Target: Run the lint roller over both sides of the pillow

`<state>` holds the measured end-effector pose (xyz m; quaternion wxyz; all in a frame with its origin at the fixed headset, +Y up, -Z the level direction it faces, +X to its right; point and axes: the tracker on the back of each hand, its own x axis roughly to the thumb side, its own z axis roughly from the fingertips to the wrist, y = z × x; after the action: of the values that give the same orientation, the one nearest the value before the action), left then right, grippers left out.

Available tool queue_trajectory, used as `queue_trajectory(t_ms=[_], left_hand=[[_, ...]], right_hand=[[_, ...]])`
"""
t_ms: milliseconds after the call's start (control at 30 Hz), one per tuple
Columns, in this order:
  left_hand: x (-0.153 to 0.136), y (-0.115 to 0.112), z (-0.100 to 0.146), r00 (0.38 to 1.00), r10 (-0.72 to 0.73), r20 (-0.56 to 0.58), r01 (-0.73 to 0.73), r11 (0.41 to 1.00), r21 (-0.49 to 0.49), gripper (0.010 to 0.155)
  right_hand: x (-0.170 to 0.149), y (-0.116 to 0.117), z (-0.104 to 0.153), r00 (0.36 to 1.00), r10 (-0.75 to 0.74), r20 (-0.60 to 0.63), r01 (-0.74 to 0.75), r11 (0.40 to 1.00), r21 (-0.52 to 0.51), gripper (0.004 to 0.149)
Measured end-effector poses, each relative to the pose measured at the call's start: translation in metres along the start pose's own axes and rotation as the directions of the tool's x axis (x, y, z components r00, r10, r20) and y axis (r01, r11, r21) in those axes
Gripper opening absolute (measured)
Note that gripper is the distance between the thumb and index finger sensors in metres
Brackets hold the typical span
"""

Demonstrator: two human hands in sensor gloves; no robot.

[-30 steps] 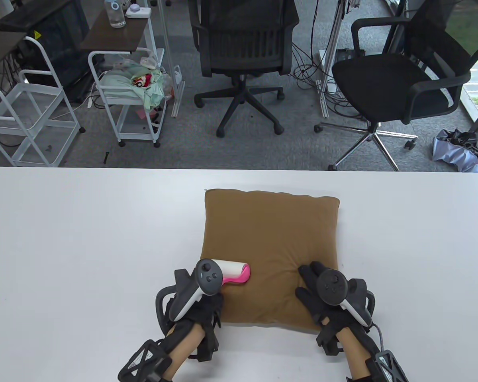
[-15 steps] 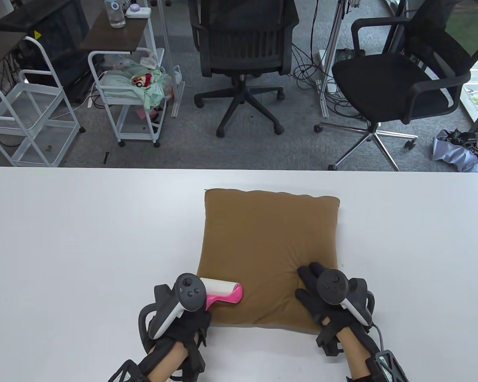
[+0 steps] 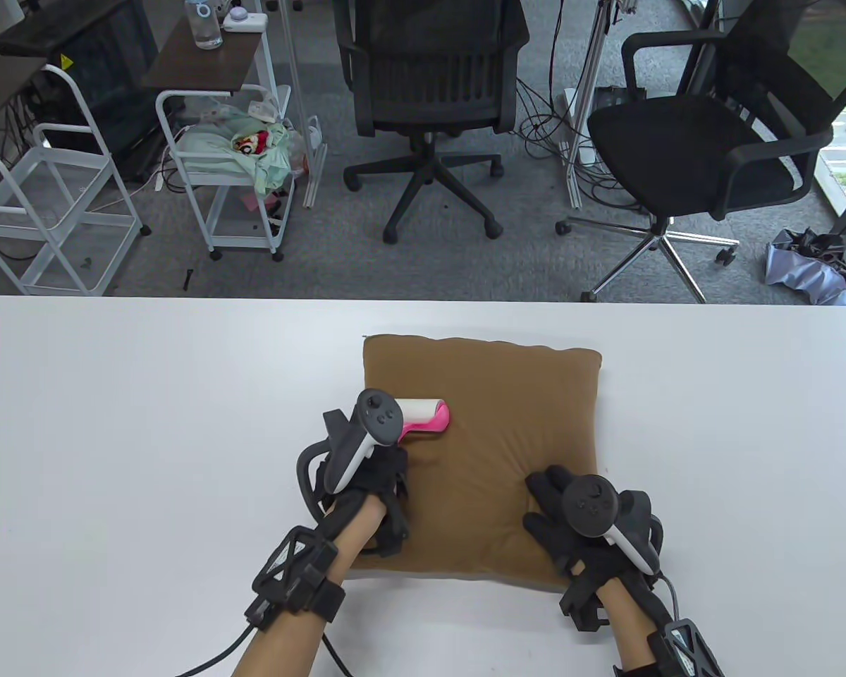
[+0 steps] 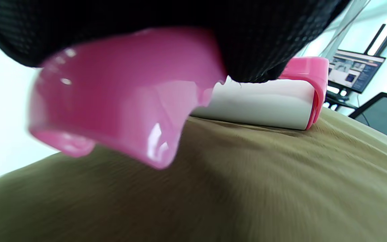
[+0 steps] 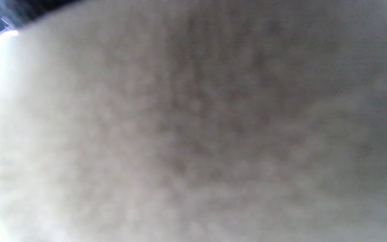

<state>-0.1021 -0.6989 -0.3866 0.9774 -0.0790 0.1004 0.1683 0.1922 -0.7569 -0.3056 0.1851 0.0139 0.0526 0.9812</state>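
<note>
A brown square pillow [image 3: 507,423] lies flat on the white table [image 3: 148,437]. My left hand [image 3: 374,451] grips the pink handle of a lint roller [image 3: 426,415], whose white roll lies on the pillow's left part, about midway up. In the left wrist view the pink handle [image 4: 123,107] sits under my gloved fingers and the white roll [image 4: 257,107] rests on the brown fabric [image 4: 247,188]. My right hand [image 3: 564,511] presses flat on the pillow's near right corner, fingers spread. The right wrist view shows only blurred fabric [image 5: 193,134].
Two black office chairs [image 3: 430,92] [image 3: 705,148] stand on the grey carpet beyond the table's far edge. White wire carts [image 3: 233,176] stand at the back left. The pillow's near edge lies close to the table's front.
My left hand pulled the roller toward the pillow's near left edge, then pushed it away from me to the middle of the left side. My right hand stayed in place.
</note>
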Motion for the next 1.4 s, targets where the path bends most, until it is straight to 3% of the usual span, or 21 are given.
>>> queue_trajectory(t_ms=[200,333,533,700,833,967,1067,1167,1367,1400], left_hand=[[0.014,-0.005,-0.028,1.000,-0.002,-0.021,0.004,0.996,0.086,0.064],[0.017,-0.010,-0.038,1.000,0.001,-0.029,0.001,0.996,0.091,0.064],[0.012,-0.005,-0.037,0.999,0.048,-0.011,-0.047,0.996,0.081,0.065],[-0.001,0.015,-0.019,0.994,0.107,0.036,-0.112,0.976,0.185,0.067],[-0.027,0.043,0.013,0.991,0.102,0.082,-0.122,0.952,0.282,0.067],[-0.070,0.057,0.050,0.993,0.072,0.093,-0.102,0.926,0.363,0.067],[-0.107,0.050,0.069,0.997,0.050,0.054,-0.068,0.905,0.420,0.066],[-0.136,0.036,0.073,0.997,0.071,-0.005,-0.062,0.900,0.432,0.066],[-0.162,0.018,0.070,0.995,0.065,-0.077,-0.030,0.921,0.389,0.065],[-0.165,0.016,0.069,0.994,0.069,-0.089,-0.030,0.925,0.379,0.065]], right_hand=[[-0.001,0.000,-0.001,1.000,-0.003,0.000,0.003,1.000,0.011,0.060],[-0.001,0.000,-0.002,1.000,-0.008,-0.005,0.008,1.000,0.014,0.060],[-0.001,0.000,-0.002,1.000,-0.004,-0.011,0.004,1.000,0.008,0.060],[0.000,0.002,-0.001,1.000,0.013,-0.017,-0.014,1.000,-0.004,0.060],[-0.002,0.002,-0.001,1.000,-0.001,-0.019,0.000,1.000,-0.007,0.060],[-0.002,0.002,-0.001,1.000,-0.001,-0.020,0.001,1.000,-0.009,0.060],[-0.002,0.001,-0.002,1.000,0.000,-0.019,0.000,1.000,-0.008,0.060],[-0.002,0.001,-0.002,1.000,0.005,-0.017,-0.005,1.000,-0.009,0.060],[0.000,-0.006,-0.001,1.000,0.025,-0.003,-0.025,0.999,-0.038,0.060],[0.004,-0.009,0.000,0.999,0.046,0.002,-0.045,0.996,-0.082,0.060]])
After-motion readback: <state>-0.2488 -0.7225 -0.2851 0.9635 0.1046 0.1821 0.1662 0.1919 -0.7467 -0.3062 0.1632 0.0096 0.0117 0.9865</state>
